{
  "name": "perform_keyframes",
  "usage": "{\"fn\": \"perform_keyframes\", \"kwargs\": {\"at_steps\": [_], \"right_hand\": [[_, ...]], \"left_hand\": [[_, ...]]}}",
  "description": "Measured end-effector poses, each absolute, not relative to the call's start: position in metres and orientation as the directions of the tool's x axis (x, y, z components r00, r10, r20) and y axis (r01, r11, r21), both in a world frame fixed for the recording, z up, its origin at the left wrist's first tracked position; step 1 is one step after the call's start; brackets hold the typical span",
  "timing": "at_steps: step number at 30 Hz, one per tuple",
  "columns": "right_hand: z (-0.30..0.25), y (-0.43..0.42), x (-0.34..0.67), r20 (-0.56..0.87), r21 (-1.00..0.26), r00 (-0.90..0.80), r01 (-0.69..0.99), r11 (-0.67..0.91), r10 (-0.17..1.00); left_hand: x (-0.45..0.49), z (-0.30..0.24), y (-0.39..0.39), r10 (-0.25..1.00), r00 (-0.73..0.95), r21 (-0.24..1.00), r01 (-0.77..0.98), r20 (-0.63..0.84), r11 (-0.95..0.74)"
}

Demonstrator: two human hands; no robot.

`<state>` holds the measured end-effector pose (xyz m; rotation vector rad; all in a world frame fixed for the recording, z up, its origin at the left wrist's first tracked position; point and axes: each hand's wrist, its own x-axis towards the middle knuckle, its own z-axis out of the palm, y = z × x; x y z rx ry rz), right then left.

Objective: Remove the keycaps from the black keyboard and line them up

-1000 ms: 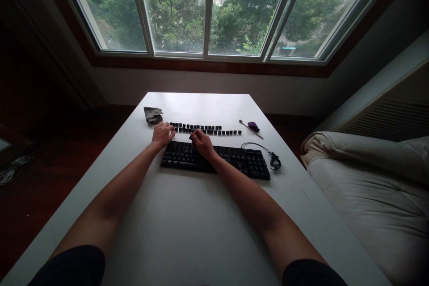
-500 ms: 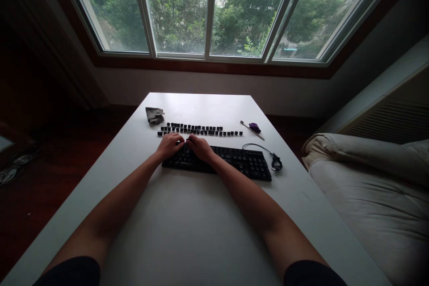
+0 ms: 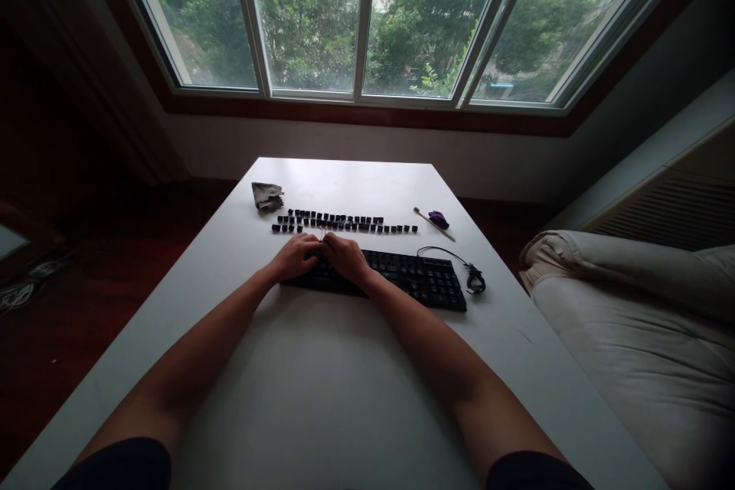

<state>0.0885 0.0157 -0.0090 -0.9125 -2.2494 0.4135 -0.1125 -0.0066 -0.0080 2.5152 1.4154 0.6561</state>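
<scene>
Head view: keyboard [image 3: 405, 269] legends too small to read. Left hand [image 3: 295, 256] and right hand [image 3: 347, 259] close together over its left part, both curled; can't tell what they grip. Keycaps [image 3: 393, 229] rowed behind it, cable [image 3: 475, 279] off right end, table [image 3: 310, 375] side edges well apart from both ends.

Noted ahead: wide window [image 3: 364, 15], wood-trimmed, facing leafy trees [image 3: 425, 27]. Right: pale, creased sofa [image 3: 632, 344] near slatted panel [image 3: 660, 203]. Far left: tangled cables [image 3: 17, 297] on dark reddish floor [image 3: 86, 321].
</scene>
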Motion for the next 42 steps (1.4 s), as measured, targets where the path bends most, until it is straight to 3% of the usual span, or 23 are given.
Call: {"fn": "perform_keyframes", "kwargs": {"at_steps": [10, 18, 31, 36, 42], "right_hand": [[-0.013, 0.018, 0.089, 0.463, -0.574, -0.495, 0.465, 0.674, 0.735], [-0.008, 0.017, 0.088, 0.445, -0.73, -0.356, 0.387, 0.564, 0.821], [-0.009, 0.022, 0.088, 0.362, -0.852, -0.308, 0.274, 0.446, 0.88], [-0.01, 0.027, 0.088, 0.302, -0.909, -0.279, 0.203, 0.363, 0.912], [-0.014, 0.033, 0.087, 0.28, -0.916, -0.271, 0.212, 0.341, 0.921]], "left_hand": [[-0.114, -0.01, -0.002, 0.815, 0.505, 0.385, 0.718, 0.284, -0.58], [-0.107, -0.006, -0.005, 0.832, 0.442, 0.452, 0.699, 0.336, -0.554], [-0.106, -0.007, -0.007, 0.882, 0.349, 0.712, 0.526, 0.317, -0.464], [-0.105, -0.008, -0.009, 0.869, 0.353, 0.692, 0.529, 0.347, -0.491], [-0.106, -0.003, -0.011, 0.801, 0.442, 0.531, 0.6, 0.405, -0.599]]}}
